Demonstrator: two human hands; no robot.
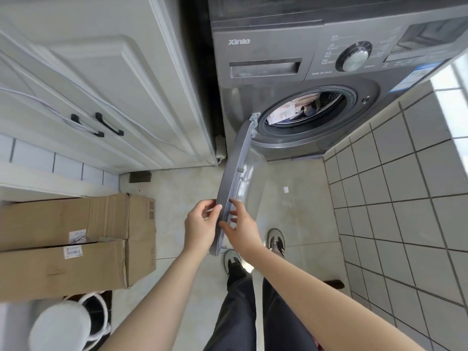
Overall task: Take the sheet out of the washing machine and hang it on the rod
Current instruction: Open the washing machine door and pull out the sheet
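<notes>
Head view shows the washing machine (pixel 304 102) at upper right with its door (pixel 235 178) swung wide. Left hand (pixel 200 226) pinches the door's outer edge, its grip narrow on the rim; right hand (pixel 240 229) rests on the inner side, fingers fairly straight. The sheet (pixel 301 107) lies bunched in the drum, untouched. Pulling it out and hanging remain; no rod is visible.

On my left I see two long cardboard boxes (pixel 76 245) on the floor (pixel 182 188) below a white cabinet door (pixel 106 79); near them, possibly a white stool (pixel 60 328), blurred.
</notes>
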